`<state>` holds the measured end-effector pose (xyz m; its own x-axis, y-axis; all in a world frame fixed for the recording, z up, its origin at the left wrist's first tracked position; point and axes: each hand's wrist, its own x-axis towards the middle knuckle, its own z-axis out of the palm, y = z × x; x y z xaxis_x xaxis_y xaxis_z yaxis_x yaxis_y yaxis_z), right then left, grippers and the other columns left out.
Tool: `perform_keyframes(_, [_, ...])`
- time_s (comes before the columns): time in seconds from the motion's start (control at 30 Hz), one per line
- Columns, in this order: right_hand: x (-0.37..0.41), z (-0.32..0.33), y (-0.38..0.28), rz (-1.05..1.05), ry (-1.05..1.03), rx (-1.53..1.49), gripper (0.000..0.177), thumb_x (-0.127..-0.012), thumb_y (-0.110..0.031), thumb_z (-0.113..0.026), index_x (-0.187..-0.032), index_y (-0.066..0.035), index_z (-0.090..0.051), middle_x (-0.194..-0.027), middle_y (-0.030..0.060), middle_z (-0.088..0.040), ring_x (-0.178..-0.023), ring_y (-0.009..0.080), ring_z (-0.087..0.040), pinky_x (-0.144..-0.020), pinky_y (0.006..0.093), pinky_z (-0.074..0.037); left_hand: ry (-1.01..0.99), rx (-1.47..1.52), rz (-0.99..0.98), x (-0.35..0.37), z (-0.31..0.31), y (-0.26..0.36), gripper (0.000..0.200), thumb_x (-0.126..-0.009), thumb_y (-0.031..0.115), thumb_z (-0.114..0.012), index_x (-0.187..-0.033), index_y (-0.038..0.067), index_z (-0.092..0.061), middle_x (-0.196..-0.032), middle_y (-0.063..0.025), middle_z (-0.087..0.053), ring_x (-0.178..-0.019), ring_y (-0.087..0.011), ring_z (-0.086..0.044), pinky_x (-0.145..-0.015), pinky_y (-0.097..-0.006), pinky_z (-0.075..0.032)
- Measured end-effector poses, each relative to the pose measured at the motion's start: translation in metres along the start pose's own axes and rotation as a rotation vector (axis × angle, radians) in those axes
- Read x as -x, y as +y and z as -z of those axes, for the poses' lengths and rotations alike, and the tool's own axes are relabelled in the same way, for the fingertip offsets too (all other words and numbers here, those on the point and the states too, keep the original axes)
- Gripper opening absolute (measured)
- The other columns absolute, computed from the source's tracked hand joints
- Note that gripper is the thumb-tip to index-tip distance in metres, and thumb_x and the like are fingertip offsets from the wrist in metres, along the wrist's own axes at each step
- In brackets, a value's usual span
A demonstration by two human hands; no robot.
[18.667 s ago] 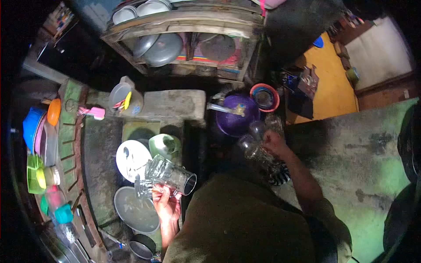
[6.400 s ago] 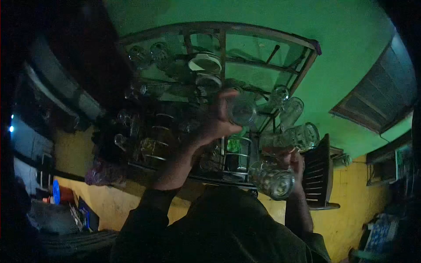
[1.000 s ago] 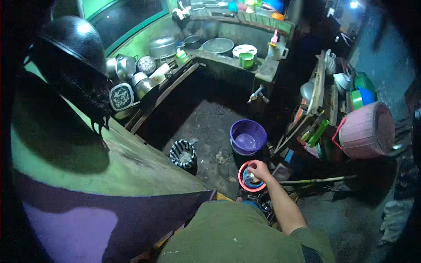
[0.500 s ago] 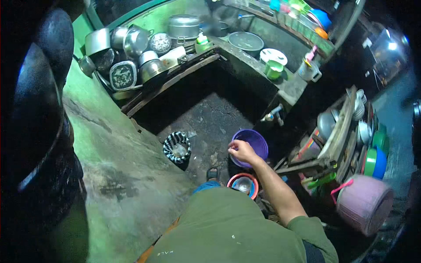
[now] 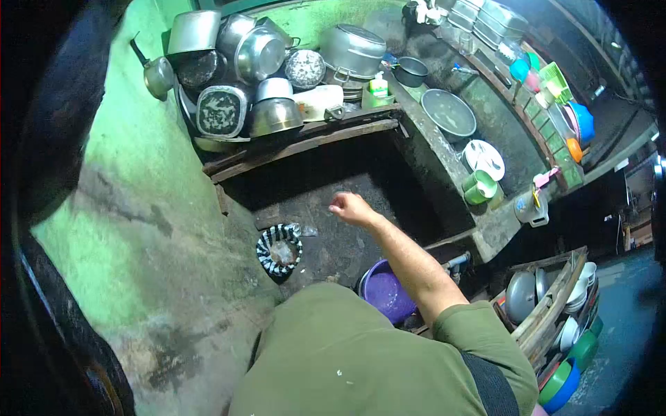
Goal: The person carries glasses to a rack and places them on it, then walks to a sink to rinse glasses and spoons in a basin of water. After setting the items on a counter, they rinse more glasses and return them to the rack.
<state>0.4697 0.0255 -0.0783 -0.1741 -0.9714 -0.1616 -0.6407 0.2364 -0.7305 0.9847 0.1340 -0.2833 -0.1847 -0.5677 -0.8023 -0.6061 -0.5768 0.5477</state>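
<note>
My right hand (image 5: 352, 209) reaches forward over the dark floor, its fingers curled in; whether anything small is between them is hidden. Below the forearm, a purple basin (image 5: 388, 295) stands on the floor, partly covered by my arm and shirt. Left of it is a black-and-white striped bin (image 5: 266, 254) with a light plastic bag inside. My left hand is out of the picture.
Metal pots (image 5: 259, 55) are piled at the back left beside the green wall (image 5: 152, 139). A concrete ledge (image 5: 444, 149) holds a grey basin (image 5: 449, 113), plates and a green cup (image 5: 479, 188). A wooden rack (image 5: 548, 312) with dishes stands at the right.
My right hand has moved forward and left, away from the purple basin. The view has shifted toward the pots and ledge, and the red-rimmed basin is now out of sight.
</note>
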Motion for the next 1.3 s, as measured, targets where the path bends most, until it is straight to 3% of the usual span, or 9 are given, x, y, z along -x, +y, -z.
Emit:
perform_keyframes(0.5, [0.004, 0.129, 0.306, -0.561, 0.293, -0.242, 0.026, -0.078, -0.023, -0.071, -0.096, -0.005, -0.066, -0.089, 0.0095, -0.069, -0.085, 0.0196, -0.066, -0.078, 0.0338, -0.051, 0.055, -0.303, -0.121, -0.143, -0.087, 0.215, 0.029, -0.091, 0.031, -0.057, -0.104, 0.006, -0.064, -0.094, -0.0110, -0.067, -0.083, -0.0223, -0.063, -0.070, -0.0357, -0.051])
perform_keyframes(0.6, [-0.021, 0.188, 0.323, -0.540, 0.383, -0.295, 0.023, -0.080, -0.022, -0.068, -0.096, -0.005, -0.066, -0.086, 0.0110, -0.069, -0.082, 0.0208, -0.067, -0.077, 0.0339, -0.052, 0.118, -0.755, -0.849, -0.223, -0.108, 0.331, 0.029, -0.091, 0.031, -0.057, -0.103, 0.006, -0.064, -0.093, -0.0113, -0.067, -0.083, -0.0225, -0.064, -0.070, -0.0358, -0.051])
perform_keyframes(0.63, [-0.027, 0.204, 0.329, -0.513, 0.403, -0.313, 0.023, -0.080, -0.022, -0.068, -0.096, -0.006, -0.066, -0.086, 0.0119, -0.069, -0.082, 0.0223, -0.067, -0.076, 0.0344, -0.052, 0.076, -0.650, -0.668, -0.190, -0.143, 0.445, 0.031, -0.093, 0.030, -0.052, -0.096, 0.002, -0.065, -0.091, -0.0164, -0.067, -0.086, -0.0259, -0.065, -0.074, -0.0382, -0.050])
perform_keyframes(0.7, [-0.037, 0.231, 0.340, -0.492, 0.412, -0.310, 0.023, -0.081, -0.021, -0.067, -0.096, -0.005, -0.066, -0.084, 0.0112, -0.069, -0.079, 0.0206, -0.067, -0.073, 0.0335, -0.052, -0.023, -0.692, -0.873, -0.156, -0.219, 0.634, 0.029, -0.095, 0.024, -0.050, -0.103, -0.001, -0.063, -0.090, -0.0124, -0.067, -0.084, -0.0227, -0.065, -0.076, -0.0339, -0.050])
perform_keyframes(0.8, [-0.050, 0.265, 0.359, -0.533, 0.412, -0.380, 0.023, -0.081, -0.021, -0.066, -0.097, -0.004, -0.065, -0.085, 0.0124, -0.069, -0.079, 0.0233, -0.067, -0.073, 0.0347, -0.052, -0.200, -0.659, -1.243, -0.219, -0.311, 0.802, 0.035, -0.097, 0.030, -0.048, -0.104, -0.001, -0.064, -0.094, -0.0139, -0.067, -0.086, -0.0242, -0.065, -0.079, -0.0340, -0.050])
perform_keyframes(0.87, [-0.058, 0.277, 0.370, -0.507, 0.442, -0.323, 0.023, -0.083, -0.019, -0.066, -0.098, -0.002, -0.064, -0.083, 0.0115, -0.067, -0.076, 0.0212, -0.064, -0.071, 0.0344, -0.051, -0.249, -0.920, -1.139, -0.204, -0.385, 0.919, 0.037, -0.097, 0.031, -0.048, -0.109, 0.000, -0.064, -0.101, -0.0150, -0.067, -0.097, -0.0253, -0.064, -0.085, -0.0341, -0.048])
perform_keyframes(0.97, [-0.071, 0.306, 0.379, -0.584, 0.437, -0.262, 0.023, -0.082, -0.022, -0.063, -0.095, -0.003, -0.065, -0.090, 0.0174, -0.066, -0.087, 0.0316, -0.065, -0.077, 0.0413, -0.051, -0.439, -0.779, -1.436, -0.214, -0.496, 1.039, 0.039, -0.092, 0.031, -0.054, -0.115, 0.000, -0.061, -0.114, -0.0190, -0.062, -0.109, -0.0294, -0.060, -0.090, -0.0368, -0.047])
perform_keyframes(1.13, [-0.093, 0.353, 0.405, -0.688, 0.445, -0.184, 0.025, -0.083, -0.021, -0.063, -0.101, -0.004, -0.064, -0.091, 0.0180, -0.066, -0.088, 0.0353, -0.063, -0.078, 0.0427, -0.050, -0.128, -1.169, -1.752, -0.269, -0.630, 1.170, 0.057, -0.092, 0.036, -0.051, -0.140, 0.007, -0.036, -0.133, -0.0200, -0.047, -0.118, -0.0355, -0.050, -0.098, -0.0452, -0.042])
perform_keyframes(1.3, [-0.152, 0.395, 0.454, -0.829, 0.578, -0.307, 0.031, -0.081, -0.022, -0.066, -0.104, -0.002, -0.060, -0.087, 0.0185, -0.065, -0.084, 0.0341, -0.063, -0.073, 0.0429, -0.049, -0.252, -1.424, -1.678, -0.268, -0.657, 1.207, 0.035, -0.091, 0.039, -0.053, -0.107, 0.008, -0.057, -0.108, -0.0132, -0.061, -0.097, -0.0337, -0.061, -0.083, -0.0465, -0.047])
